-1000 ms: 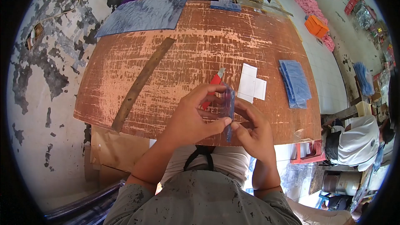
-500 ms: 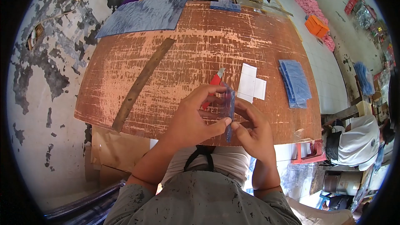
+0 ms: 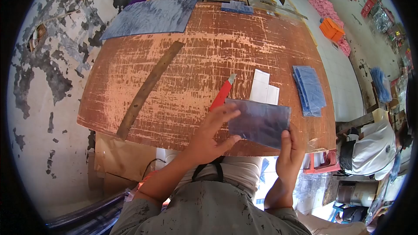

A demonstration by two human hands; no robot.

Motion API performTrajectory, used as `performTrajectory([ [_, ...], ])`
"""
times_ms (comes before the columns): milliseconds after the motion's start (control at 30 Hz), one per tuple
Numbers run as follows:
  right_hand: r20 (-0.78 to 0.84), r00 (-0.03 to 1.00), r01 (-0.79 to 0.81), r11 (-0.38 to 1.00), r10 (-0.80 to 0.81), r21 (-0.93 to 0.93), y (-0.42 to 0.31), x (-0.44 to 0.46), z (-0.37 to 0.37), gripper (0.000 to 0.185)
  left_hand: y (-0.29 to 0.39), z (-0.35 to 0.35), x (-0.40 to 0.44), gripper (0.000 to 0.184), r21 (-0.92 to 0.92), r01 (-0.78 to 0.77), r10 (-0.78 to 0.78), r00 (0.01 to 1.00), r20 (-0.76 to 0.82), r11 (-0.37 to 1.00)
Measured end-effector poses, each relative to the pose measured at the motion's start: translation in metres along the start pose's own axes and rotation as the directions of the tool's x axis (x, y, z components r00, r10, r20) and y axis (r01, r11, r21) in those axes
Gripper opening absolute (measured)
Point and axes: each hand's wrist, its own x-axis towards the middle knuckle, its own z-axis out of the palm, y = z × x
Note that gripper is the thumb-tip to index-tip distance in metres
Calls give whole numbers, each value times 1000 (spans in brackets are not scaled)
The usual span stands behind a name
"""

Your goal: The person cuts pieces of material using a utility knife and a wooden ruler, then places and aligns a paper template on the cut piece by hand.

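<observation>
A dark blue translucent plastic piece (image 3: 257, 123) faces me, its broad side showing above the board's near edge. My right hand (image 3: 290, 154) pinches its right end between thumb and fingers. At its left end is my left hand (image 3: 215, 132), thumb and fingers spread apart around the corner, with fingertips over the edge. Just beyond my left hand lies a red cutter (image 3: 222, 94) with its blade extended. White paper templates (image 3: 260, 88) lie behind the piece, which hides their lower part.
The scratched brown board (image 3: 196, 69) carries a long ruler-like strip (image 3: 150, 89), a large blue sheet (image 3: 150, 16), a stack of blue pieces (image 3: 309, 90) at right and small blue pieces (image 3: 237, 8) at the far edge. A person (image 3: 373, 148) sits at right.
The plastic piece has turned from edge-on to broadside. My right hand has moved right with its end, and my left hand's fingers have spread and loosened at the other end.
</observation>
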Motion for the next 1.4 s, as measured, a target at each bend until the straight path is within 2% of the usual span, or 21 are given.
performTrajectory([
  [67, -67, 998, 10, 992, -2, 126, -2, 0, -4, 35, -1, 4, 0, 55, 183, 13, 49, 943, -330, 983],
  [100, -67, 998, 9, 992, -1, 123, 6, 3, -4, 35, 0, 5, -2, 55, 181, 14, 47, 943, -330, 983],
  [167, -15, 992, -100, 842, 127, 529, 28, 8, 0, 36, 3, 7, -5, 47, -255, 174, -272, 862, -428, 951],
  [200, 33, 986, -152, 811, 162, 565, 32, 10, 4, 37, -1, 3, -8, 47, -256, 172, -271, 863, -426, 951],
  [267, 129, 965, -259, 739, 230, 622, 40, 14, 12, 39, -14, -11, -16, 35, -590, 306, -436, 895, -88, 747],
  [433, 140, 940, -330, 730, 310, 599, 51, 19, 33, 39, -19, -24, -25, 27, -517, 359, -478, 871, -114, 777],
  [533, 229, 940, -341, 704, 253, 623, 56, 21, 40, 39, -24, -26, -30, 27, -449, 367, -477, 864, -160, 815],
  [600, 179, 973, -204, 895, 143, 396, 58, 22, 44, 39, -22, -28, -34, 27, -418, 385, -492, 851, -185, 823],
  [633, 179, 973, -204, 896, 143, 395, 55, 23, 44, 39, -19, -32, -36, 27, -413, 377, -498, 834, -237, 829],
  [700, 318, 941, -149, 985, 113, 89, 39, 25, 45, 36, -22, -39, -44, 26, -408, 369, -501, 817, -286, 835],
  [767, 337, 936, -136, 989, 106, 65, 29, 31, 53, 35, -38, -52, -61, 25, -307, 324, -437, 780, -448, 895],
  [800, 337, 940, 81, 994, -52, -73, 27, 37, 59, 36, -46, -59, -68, 25, -308, 324, -436, 782, -445, 895],
  [833, 359, 911, 291, 934, -204, -208, 26, 41, 65, 38, -54, -66, -74, 25, -372, 286, -454, 720, -524, 883],
  [867, 396, 890, 347, 900, -226, -265, 27, 44, 73, 43, -60, -72, -79, 26, -429, 241, -473, 651, -593, 870],
  [900, 392, 892, 346, 900, -227, -266, 25, 49, 82, 43, -61, -79, -81, 26, -428, 240, -471, 654, -591, 871],
  [967, 511, 845, 371, 862, -159, -345, 19, 56, 100, 45, -60, -89, -82, 27, -514, 142, -497, 560, -663, 846],
  [1000, 484, 840, 452, 811, -247, -371, 29, 57, 113, 47, -52, -90, -78, 26, -497, 149, -495, 518, -697, 855],
  [1033, 481, 841, 449, 815, -247, -367, 34, 59, 120, 47, -56, -94, -82, 26, -493, 153, -494, 520, -697, 857],
  [1100, 458, 793, 593, 679, -401, -432, 38, 64, 131, 43, -65, -107, -92, 26, -509, 225, -542, 533, -650, 831],
  [1300, 461, 873, 408, 756, -159, -512, 49, 70, 115, 20, -77, -104, -83, 34, -373, 238, -441, 544, -714, 897],
  [1400, 366, 916, 339, 798, -161, -498, 56, 78, 88, 26, -60, -98, -72, 44, -423, 357, -553, 573, -605, 833],
])
